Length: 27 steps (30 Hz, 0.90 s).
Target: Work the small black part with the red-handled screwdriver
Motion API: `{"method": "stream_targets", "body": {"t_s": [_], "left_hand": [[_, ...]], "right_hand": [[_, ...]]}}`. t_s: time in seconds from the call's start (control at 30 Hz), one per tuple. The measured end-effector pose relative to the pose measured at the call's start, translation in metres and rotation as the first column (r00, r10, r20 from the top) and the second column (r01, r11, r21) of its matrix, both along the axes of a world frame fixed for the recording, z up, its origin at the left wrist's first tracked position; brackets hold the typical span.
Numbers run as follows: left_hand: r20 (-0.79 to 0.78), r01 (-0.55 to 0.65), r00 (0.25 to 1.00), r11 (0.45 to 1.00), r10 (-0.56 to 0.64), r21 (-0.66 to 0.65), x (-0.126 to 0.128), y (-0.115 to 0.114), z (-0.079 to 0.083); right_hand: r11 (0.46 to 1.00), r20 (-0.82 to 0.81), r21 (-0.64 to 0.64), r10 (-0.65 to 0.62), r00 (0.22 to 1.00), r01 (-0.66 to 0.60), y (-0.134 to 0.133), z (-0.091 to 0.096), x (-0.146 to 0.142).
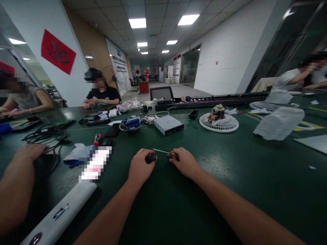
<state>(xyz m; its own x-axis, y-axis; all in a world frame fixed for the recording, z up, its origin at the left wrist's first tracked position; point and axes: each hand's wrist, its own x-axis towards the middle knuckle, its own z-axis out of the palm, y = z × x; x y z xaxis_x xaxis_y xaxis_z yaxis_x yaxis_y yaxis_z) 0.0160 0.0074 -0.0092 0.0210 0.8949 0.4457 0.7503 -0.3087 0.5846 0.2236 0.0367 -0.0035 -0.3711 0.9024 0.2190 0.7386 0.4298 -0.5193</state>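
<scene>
Near the middle of the table, my left hand [142,163] is closed around a small black cylinder-like object [151,157], whose exact kind I cannot make out. Opposite it, my right hand [184,161] grips the red and black handle of a screwdriver [160,151]. The thin metal shaft points left, its tip just above the black object; whether they touch I cannot tell. Just beyond both hands lies a silver optical disc drive [168,125] with a black front. A metal bowl [130,128] holding blue items stands to its left.
A white fan grille [218,123] with a motor on it lies at the right, near a white plastic housing [279,122]. At the left are blue-white gloves [79,154], black cables [48,132] and another person's arm [19,177]. Another person [102,92] sits across the table.
</scene>
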Motion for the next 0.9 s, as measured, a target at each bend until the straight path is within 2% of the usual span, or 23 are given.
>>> {"method": "stream_targets", "body": {"t_s": [0.1, 0.2, 0.27, 0.4, 0.5, 0.6, 0.7, 0.77, 0.9], "left_hand": [[-0.019, 0.031, 0.999, 0.999, -0.031, -0.007, 0.002, -0.001, 0.002], [-0.035, 0.054, 0.998, 0.998, -0.055, -0.011, 0.004, -0.002, 0.003], [-0.040, 0.068, 0.997, 0.998, -0.069, -0.009, 0.005, -0.003, 0.003], [-0.041, 0.112, 0.993, 0.994, -0.112, 0.004, 0.007, -0.004, 0.004], [-0.056, 0.144, 0.988, 0.990, -0.143, 0.005, 0.007, -0.005, 0.005], [-0.068, 0.173, 0.983, 0.985, -0.173, 0.004, 0.007, -0.006, 0.005], [-0.080, 0.209, 0.975, 0.978, -0.208, -0.001, 0.008, -0.006, 0.003], [-0.097, 0.231, 0.968, 0.973, -0.230, -0.005, 0.008, -0.007, 0.003], [-0.134, 0.272, 0.954, 0.962, -0.269, 0.005, 0.011, -0.011, 0.006]], "right_hand": [[0.995, -0.051, 0.005, -0.102, 0.993, 0.103, -0.001, 0.000, 0.000], [0.992, -0.263, -0.047, -0.123, 0.957, 0.115, 0.001, -0.003, 0.003], [0.989, -0.434, -0.117, -0.128, 0.892, 0.085, 0.003, -0.006, 0.003], [0.959, -0.702, -0.284, -0.205, 0.681, -0.004, 0.006, -0.011, 0.001], [0.924, -0.776, -0.379, -0.283, 0.564, -0.057, 0.003, -0.007, -0.002], [0.897, -0.805, -0.428, -0.323, 0.498, -0.110, -0.003, -0.001, -0.003], [0.882, -0.811, -0.447, -0.329, 0.484, -0.149, -0.007, 0.004, -0.004], [0.879, -0.806, -0.447, -0.315, 0.502, -0.165, -0.009, 0.005, -0.005], [0.919, -0.715, -0.361, -0.165, 0.680, -0.157, -0.009, 0.004, -0.006]]}}
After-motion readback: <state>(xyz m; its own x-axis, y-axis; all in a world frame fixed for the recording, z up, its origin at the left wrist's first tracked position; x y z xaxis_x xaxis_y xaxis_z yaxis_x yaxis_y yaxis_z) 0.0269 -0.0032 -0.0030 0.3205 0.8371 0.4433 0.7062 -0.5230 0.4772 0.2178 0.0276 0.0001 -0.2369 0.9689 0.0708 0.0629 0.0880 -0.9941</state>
